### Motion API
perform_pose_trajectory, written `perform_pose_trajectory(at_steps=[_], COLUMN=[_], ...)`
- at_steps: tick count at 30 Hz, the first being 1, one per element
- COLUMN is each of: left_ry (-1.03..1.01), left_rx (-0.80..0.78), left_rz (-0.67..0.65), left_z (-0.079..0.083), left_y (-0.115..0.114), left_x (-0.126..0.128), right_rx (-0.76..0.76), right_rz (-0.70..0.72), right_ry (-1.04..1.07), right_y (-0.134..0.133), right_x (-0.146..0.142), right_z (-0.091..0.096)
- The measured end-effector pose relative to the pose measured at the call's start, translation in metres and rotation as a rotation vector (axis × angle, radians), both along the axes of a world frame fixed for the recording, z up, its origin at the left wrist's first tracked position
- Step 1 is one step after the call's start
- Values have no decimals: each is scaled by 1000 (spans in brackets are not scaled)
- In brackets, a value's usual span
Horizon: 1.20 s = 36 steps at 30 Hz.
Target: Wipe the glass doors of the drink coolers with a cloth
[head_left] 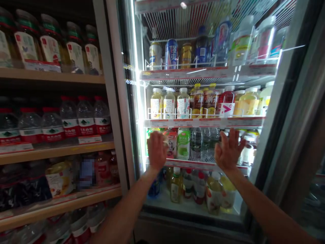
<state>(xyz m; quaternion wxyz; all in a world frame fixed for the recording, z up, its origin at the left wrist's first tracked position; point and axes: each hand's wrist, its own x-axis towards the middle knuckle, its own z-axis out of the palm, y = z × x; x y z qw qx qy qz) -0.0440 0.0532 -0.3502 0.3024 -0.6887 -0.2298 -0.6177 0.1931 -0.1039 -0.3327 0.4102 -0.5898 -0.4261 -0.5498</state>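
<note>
Both my arms reach toward a lit drinks fridge, its frame (276, 115) running down the right. Raised on the left, my left hand (156, 149) holds nothing, its palm facing the fridge and its fingers up, slightly blurred. My right hand (228, 149) is spread with fingers apart and nothing in it. Behind the left hand stand a pink-labelled bottle (171, 140) and a green-labelled bottle (183, 143). Clear water bottles (197, 143) fill the shelf between my hands. Whether either hand touches glass cannot be made out.
Upper fridge shelves hold cans (171, 53) and tea bottles (183, 103); juice bottles (214, 191) stand at the bottom. To the left, wooden shelves (58, 154) carry red-capped water bottles (86, 115). A grey upright post (111, 88) separates them from the fridge.
</note>
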Motion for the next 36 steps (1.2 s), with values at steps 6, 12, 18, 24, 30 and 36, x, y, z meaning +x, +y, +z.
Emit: perform_pose_trajectory(at_steps=[6,12,18,24,30,36], left_ry=[327,168,566,699,699,919], left_rx=[186,80,294,293,307,449], left_rz=[-138,-143,-226,-310,-346,-352], left_z=[17,34,62,60,76,40], left_y=[-16,-22,-65,-89,-120,-146], left_x=[33,49,106,142,185,211], right_rx=[-82,-141,-134,-100,-83,-66], right_rz=[16,8,-13,-86,-150,-173], right_ry=[-54,-127,-105,-50,-22,12], right_y=[-23,-49,-71,-106,-130,-149], right_x=[16,19,21,47,64,74], right_z=[1,-17,-23,-28,-37,-48])
